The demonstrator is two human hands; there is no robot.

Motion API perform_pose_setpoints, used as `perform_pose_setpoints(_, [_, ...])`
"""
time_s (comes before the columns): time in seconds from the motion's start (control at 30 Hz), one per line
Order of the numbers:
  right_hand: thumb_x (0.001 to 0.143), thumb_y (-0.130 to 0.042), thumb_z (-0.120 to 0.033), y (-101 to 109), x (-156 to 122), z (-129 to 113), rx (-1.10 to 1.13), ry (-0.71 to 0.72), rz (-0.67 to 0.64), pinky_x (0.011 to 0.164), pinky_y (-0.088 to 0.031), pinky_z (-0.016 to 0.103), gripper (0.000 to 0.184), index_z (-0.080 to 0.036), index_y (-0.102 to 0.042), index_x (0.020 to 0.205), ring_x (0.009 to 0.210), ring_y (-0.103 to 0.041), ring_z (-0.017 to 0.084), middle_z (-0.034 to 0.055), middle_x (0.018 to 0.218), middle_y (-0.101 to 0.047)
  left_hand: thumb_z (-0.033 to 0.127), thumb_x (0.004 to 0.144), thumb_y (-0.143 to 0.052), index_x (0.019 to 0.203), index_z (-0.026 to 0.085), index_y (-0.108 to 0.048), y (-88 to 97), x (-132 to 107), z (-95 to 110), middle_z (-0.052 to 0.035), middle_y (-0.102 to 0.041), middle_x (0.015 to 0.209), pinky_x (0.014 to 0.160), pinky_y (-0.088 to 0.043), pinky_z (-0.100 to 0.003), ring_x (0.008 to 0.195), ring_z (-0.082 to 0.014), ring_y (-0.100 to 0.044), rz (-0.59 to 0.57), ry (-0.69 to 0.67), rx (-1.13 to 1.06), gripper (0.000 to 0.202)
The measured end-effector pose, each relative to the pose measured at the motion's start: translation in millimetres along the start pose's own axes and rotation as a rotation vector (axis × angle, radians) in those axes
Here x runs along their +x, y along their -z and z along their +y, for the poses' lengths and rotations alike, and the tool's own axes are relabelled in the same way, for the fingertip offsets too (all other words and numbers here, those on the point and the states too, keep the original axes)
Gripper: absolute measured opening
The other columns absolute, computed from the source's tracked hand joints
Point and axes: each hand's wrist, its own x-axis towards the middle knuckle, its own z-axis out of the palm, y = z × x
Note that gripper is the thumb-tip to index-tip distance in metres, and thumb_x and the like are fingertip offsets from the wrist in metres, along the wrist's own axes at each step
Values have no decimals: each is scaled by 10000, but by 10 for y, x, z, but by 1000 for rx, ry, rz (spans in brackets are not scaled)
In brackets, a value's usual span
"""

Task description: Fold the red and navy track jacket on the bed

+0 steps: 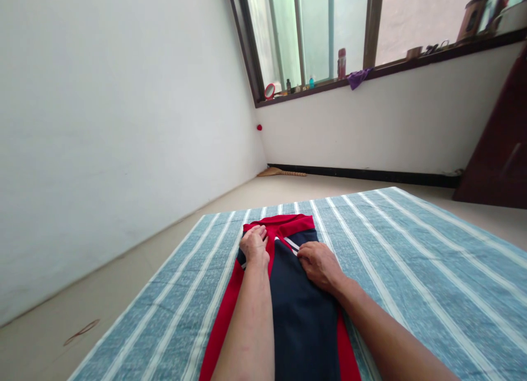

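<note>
A navy and red collared top point(302, 315) lies lengthwise on the striped cloth, its red collar point(294, 225) at the far end. White stripes cross the chest below the collar, and red runs down both sides. My left hand point(254, 246) is at the left of the collar, its fingers bent onto the fabric and closed on it. Near the white stripes on the right, my right hand point(320, 264) has its fingers curled in a pinch on the top. My forearms cover part of the garment, and its near end runs out of view.
A blue striped cloth point(395, 249) covers the flat surface under the top. White walls point(123, 95) stand to the left and ahead. A broom point(284, 172) lies on the floor in the corner. The window ledge holds a bottle point(341, 63) and a purple cloth point(358, 78).
</note>
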Motion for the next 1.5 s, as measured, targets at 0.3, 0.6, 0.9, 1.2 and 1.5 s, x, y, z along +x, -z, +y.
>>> perform_pose_setpoints(0.3, [848, -504, -131, 1, -14, -4, 8, 5, 8, 845, -356, 259, 202, -211, -689, 841, 919, -577, 165, 22, 928, -666, 261, 922, -573, 1072, 133, -578, 90, 57, 216, -43, -632, 967, 689, -559, -315, 819, -160, -637, 269, -15, -155, 197])
perform_pose_setpoints(0.6, [857, -503, -141, -20, -21, 9, -3, 2, 8, 858, -357, 265, 208, -215, -696, 840, 922, -577, 164, 21, 953, -667, 297, 917, -584, 1122, 146, -567, 92, 51, 187, -60, -615, 1045, 709, -557, -341, 846, -173, -628, 285, 34, -152, 255])
perform_pose_setpoints(0.9, [855, -506, -149, -18, -16, 15, -4, -2, 0, 856, -358, 265, 203, -217, -697, 842, 921, -580, 169, 23, 957, -669, 288, 917, -584, 1128, 146, -564, 88, 34, 196, -60, -616, 1048, 720, -555, -347, 855, -175, -629, 273, 34, -164, 256])
perform_pose_setpoints(1.2, [856, -503, -148, -8, -17, -8, -7, -3, 5, 849, -359, 262, 207, -219, -698, 846, 921, -579, 166, 21, 954, -670, 301, 921, -577, 1110, 142, -570, 91, 28, 199, -53, -627, 1006, 702, -555, -336, 819, -166, -634, 272, 4, -174, 247])
perform_pose_setpoints(1.5, [854, -499, -148, -15, -15, 9, 20, -7, 13, 863, -357, 276, 207, -214, -694, 835, 930, -579, 179, 34, 952, -667, 256, 926, -564, 1148, 141, -546, 167, 103, 346, -50, -630, 998, 703, -555, -324, 828, -164, -639, 319, -76, -218, 251])
